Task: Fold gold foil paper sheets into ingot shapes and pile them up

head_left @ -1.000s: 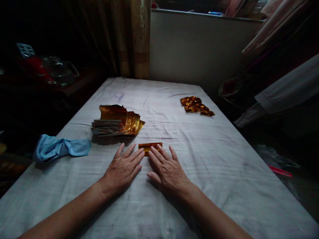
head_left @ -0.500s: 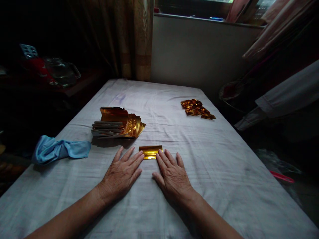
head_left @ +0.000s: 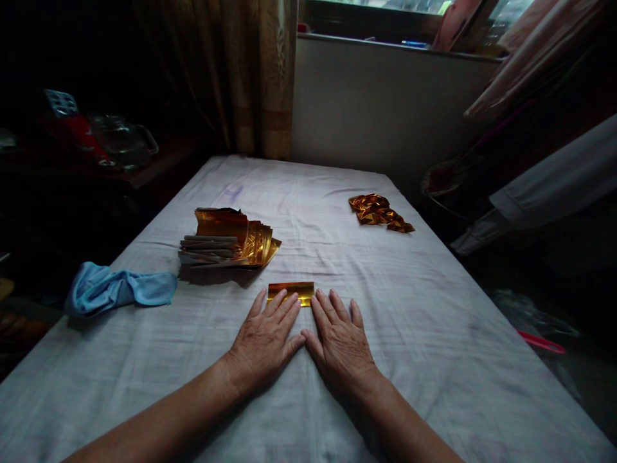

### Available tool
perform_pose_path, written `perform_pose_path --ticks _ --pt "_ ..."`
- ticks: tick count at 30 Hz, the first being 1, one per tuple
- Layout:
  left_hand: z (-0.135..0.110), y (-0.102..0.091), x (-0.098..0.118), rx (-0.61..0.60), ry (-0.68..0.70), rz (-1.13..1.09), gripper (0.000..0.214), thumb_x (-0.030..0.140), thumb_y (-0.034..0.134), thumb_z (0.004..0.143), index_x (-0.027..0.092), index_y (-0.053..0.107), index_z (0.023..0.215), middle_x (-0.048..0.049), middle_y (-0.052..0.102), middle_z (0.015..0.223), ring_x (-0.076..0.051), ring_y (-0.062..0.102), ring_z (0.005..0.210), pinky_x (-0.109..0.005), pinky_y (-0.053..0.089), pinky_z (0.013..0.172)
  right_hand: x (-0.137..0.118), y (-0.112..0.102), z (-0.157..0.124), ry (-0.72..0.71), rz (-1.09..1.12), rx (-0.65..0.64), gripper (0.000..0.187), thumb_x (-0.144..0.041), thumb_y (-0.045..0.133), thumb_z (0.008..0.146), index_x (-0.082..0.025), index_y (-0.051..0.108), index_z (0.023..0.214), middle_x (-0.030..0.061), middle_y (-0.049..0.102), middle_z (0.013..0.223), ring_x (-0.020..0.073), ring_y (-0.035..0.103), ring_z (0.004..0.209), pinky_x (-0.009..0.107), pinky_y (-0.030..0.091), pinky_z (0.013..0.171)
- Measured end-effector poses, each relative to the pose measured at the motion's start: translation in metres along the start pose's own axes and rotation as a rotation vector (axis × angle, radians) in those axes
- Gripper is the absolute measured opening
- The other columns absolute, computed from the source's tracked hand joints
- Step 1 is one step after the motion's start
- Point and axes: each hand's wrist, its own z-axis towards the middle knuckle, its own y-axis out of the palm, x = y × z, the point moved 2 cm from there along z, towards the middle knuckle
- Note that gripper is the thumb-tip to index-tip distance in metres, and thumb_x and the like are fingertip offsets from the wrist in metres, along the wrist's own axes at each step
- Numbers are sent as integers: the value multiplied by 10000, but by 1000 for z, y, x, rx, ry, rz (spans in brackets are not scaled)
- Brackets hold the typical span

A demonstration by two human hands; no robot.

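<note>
the left hand [head_left: 267, 341] is laid out flat and palm-down, nothing gripped, with a couple of fingertips over the near edge of a small gold foil strip [head_left: 296, 288]. the right hand [head_left: 343, 344] is kept just as loose, its fingers rested by the strip's right end, thumbs nearly or just touching. all that's set on a pale sheet [head_left: 448, 334], with a gold paper stack [head_left: 224, 239] placed beyond the left hand, a blue cloth [head_left: 120, 289] bunched further left, and crinkly gold foil pieces [head_left: 376, 211] clustered at the far right.
</note>
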Motion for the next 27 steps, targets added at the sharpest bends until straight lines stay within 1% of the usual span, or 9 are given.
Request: perform_pose_path --ticks 3,6,9,14,19,23,25,27 --pt "-7 -2 -10 -34 19 22 542 519 338 1024 200 550 1407 -72 586 1429 -259 489 1357 -477 111 1226 0 1 -1 10 1 -7 595 -490 435 989 -202 419 1509 92 383 1569 351 306 1466 611 183 1168" --pt "-17 -9 -25 -44 8 48 529 504 337 1025 210 546 1412 -71 584 1432 -270 486 1353 -496 98 1218 0 2 -1 17 3 -1 595 -491 448 986 -202 424 1505 82 382 1573 349 296 1470 613 167 1177" --pt "-26 -14 -36 -42 -13 73 527 504 342 1022 209 552 1405 -67 578 1439 -282 475 1358 -506 91 1211 0 0 -1 20 11 6 593 -484 456 984 -201 427 1504 82 387 1570 351 298 1468 615 174 1176" --pt "-32 -15 -39 -41 -16 91 483 446 382 1017 211 548 1405 -69 577 1439 -296 466 1363 -527 105 1200 -1 -1 -1 29 24 9 589 -483 470 979 -193 449 1492 98 389 1565 361 307 1463 624 192 1166" --pt "-31 -16 -40 -15 16 89 446 380 431 1005 187 564 1385 -87 595 1417 -319 488 1338 -551 165 1173 -1 -1 -2 26 9 55 572 -476 499 967 -196 489 1466 118 397 1560 374 327 1451 630 211 1153" --pt "-28 -22 -49 48 -18 33 375 350 454 1001 186 640 1282 -88 674 1308 -324 577 1228 -566 241 1128 0 2 -2 25 13 71 575 -479 502 963 -184 499 1456 124 417 1550 376 336 1446 623 219 1152" --pt "-23 -26 -56 80 -54 -7 321 354 473 995 204 688 1181 -78 719 1221 -309 619 1150 -565 260 1117 0 3 -2 26 15 89 582 -476 501 963 -165 497 1454 130 426 1544 372 335 1447 612 223 1155" --pt "-14 -28 -61 95 -101 -43 283 386 525 971 198 704 1083 -79 735 1161 -297 634 1100 -553 277 1111 1 4 -3 24 16 114 584 -466 504 961 -147 498 1450 141 438 1535 369 345 1442 603 228 1157"
